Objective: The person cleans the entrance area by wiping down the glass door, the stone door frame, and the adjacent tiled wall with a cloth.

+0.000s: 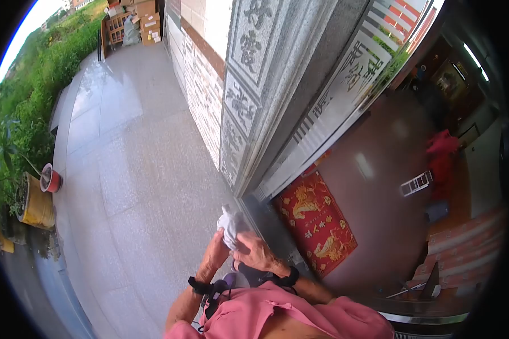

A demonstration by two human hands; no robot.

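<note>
A crumpled white cloth (229, 225) is held between my two hands in front of my body, above the doorway's edge. My left hand (215, 252) has its fingers closed on the cloth's lower left side. From the right, my right hand (254, 252) grips the same cloth, its thumb and fingers pressed on the lower part. Dark bands circle both wrists. Part of the cloth sticks up above the fingers.
A carved stone door frame (249, 101) stands ahead, with an open metal door (345, 85). Inside lies a red patterned mat (318, 225). Potted plants, including a red pot (50, 178), line the left edge. Cardboard boxes (150, 28) are stacked far ahead.
</note>
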